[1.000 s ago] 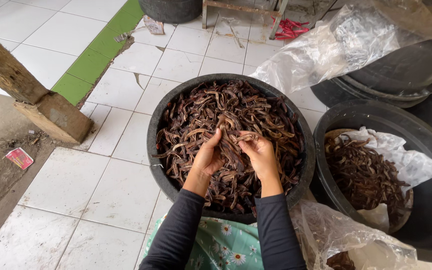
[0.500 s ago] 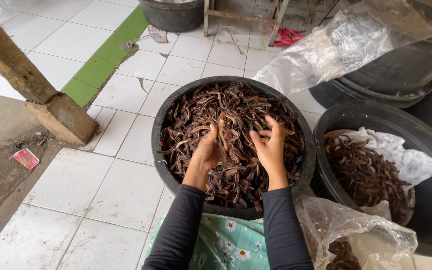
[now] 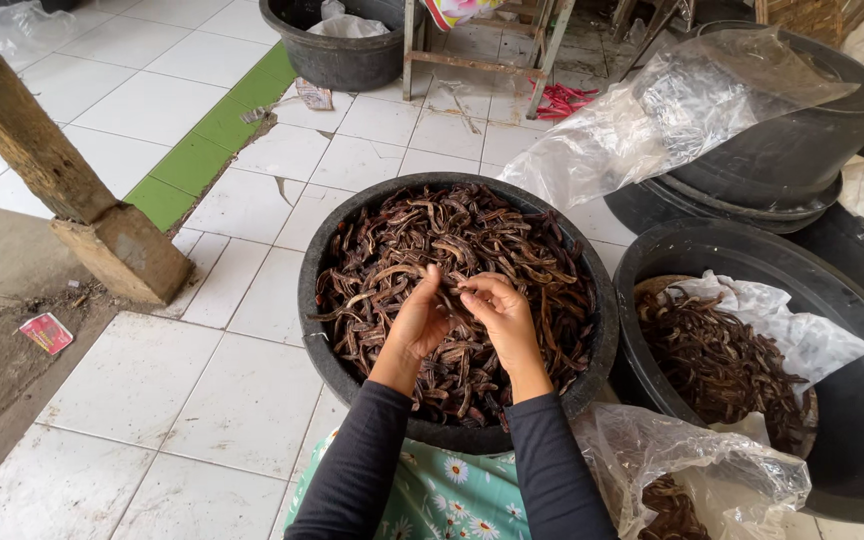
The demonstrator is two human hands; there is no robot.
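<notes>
A round black tub (image 3: 324, 335) full of dried brown pods (image 3: 472, 245) sits on the tiled floor in front of me. Both hands hover over the middle of the heap. My left hand (image 3: 418, 322) and my right hand (image 3: 500, 314) meet fingertip to fingertip, pinching one dark pod (image 3: 449, 297) between them. Dark long sleeves cover both forearms. The pods under my palms are hidden.
To the right, a second black tub (image 3: 857, 440) holds more pods on white plastic. A clear plastic bag (image 3: 697, 470) of pods lies near my right elbow. Stacked black tubs (image 3: 802, 150) draped with plastic stand behind. A wooden post (image 3: 27, 140) rises at left.
My hands have drawn together from apart on the heap, and the fingers have closed on a single pod. The view has tilted slightly upward.
</notes>
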